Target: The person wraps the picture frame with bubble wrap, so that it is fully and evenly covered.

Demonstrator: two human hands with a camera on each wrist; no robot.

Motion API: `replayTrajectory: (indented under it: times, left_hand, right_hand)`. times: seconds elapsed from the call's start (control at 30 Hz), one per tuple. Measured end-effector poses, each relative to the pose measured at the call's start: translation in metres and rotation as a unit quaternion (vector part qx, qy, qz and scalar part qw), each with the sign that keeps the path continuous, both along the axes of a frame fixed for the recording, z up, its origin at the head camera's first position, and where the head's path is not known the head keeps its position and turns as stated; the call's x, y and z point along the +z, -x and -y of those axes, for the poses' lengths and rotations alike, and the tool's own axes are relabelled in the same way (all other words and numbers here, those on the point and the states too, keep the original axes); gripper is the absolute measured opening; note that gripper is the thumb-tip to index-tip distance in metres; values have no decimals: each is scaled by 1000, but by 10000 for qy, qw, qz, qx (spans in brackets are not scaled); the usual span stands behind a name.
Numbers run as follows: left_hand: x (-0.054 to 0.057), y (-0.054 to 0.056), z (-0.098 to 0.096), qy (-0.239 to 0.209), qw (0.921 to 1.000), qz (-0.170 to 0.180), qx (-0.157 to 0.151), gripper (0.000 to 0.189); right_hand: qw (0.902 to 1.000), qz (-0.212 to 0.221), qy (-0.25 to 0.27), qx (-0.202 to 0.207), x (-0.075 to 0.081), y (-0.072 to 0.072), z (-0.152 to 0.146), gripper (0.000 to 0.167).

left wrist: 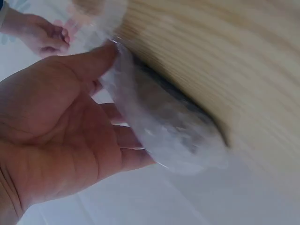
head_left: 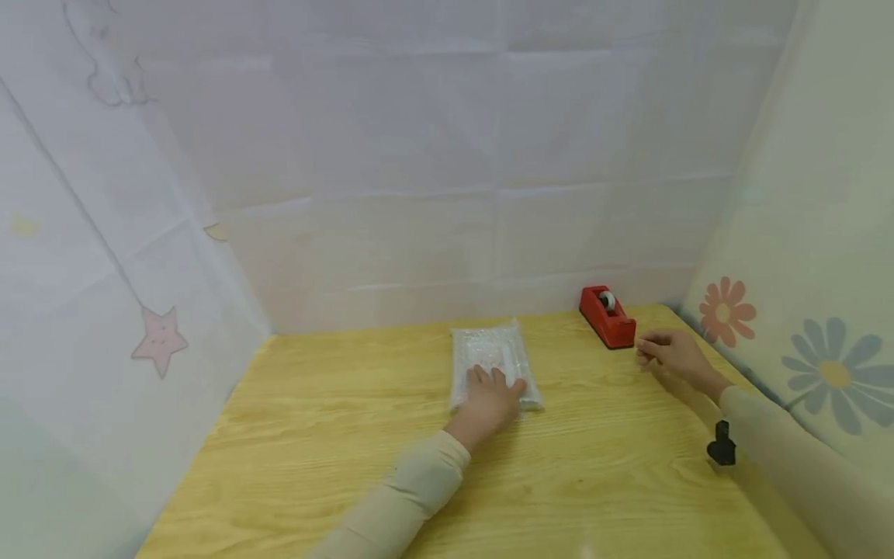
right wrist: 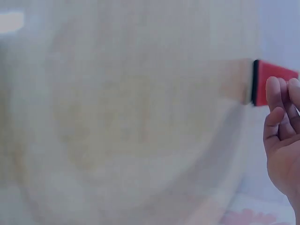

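A flat package in clear bubble wrap lies on the table, its plastic side edge seen close up in the left wrist view. My left hand rests across its near part, fingers spread on top and thumb at its right edge. Just right of the red tape dispenser, my right hand has thumb and fingertips pinched together. A faint clear bit, apparently tape, shows under those fingertips. Behind the right hand, the dispenser's red end shows in the right wrist view.
The yellow wood-grain table meets a pale sheet wall at the back. Side sheets bear a pink star and printed flowers. A small black object shows beside my right sleeve.
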State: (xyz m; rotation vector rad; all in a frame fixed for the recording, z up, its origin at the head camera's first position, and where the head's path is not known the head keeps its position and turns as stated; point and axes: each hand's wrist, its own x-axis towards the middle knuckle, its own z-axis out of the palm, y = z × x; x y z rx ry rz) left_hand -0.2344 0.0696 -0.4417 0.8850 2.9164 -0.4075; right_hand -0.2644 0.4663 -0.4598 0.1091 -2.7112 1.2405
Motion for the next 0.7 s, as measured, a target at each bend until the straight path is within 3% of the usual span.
replayTrajectory:
  times: [0.17, 0.3, 0.43, 0.57, 0.7]
  left_hand:
    - [-4, -12, -20, 435, 9982, -347, 244, 49]
    - [-2, -14, -33, 454, 9970, -308, 550, 41]
    - [4, -18, -42, 411, 9966, -226, 676, 36]
    - [8, -25, -53, 289, 9954, -102, 911, 36]
    - [8, -35, -62, 347, 9942, 30, 1019, 40]
  right_hand:
    - [9983, 44, -345, 463, 24, 6, 25, 39]
    - [9938, 261, -227, 1059, 39, 19, 54, 33]
    - [9851, 255, -437, 1645, 51, 30, 84, 23]
    - [9714, 11, -682, 2276, 53, 44, 112, 19]
    - [9558, 253, -690, 2846, 48, 51, 138, 21]
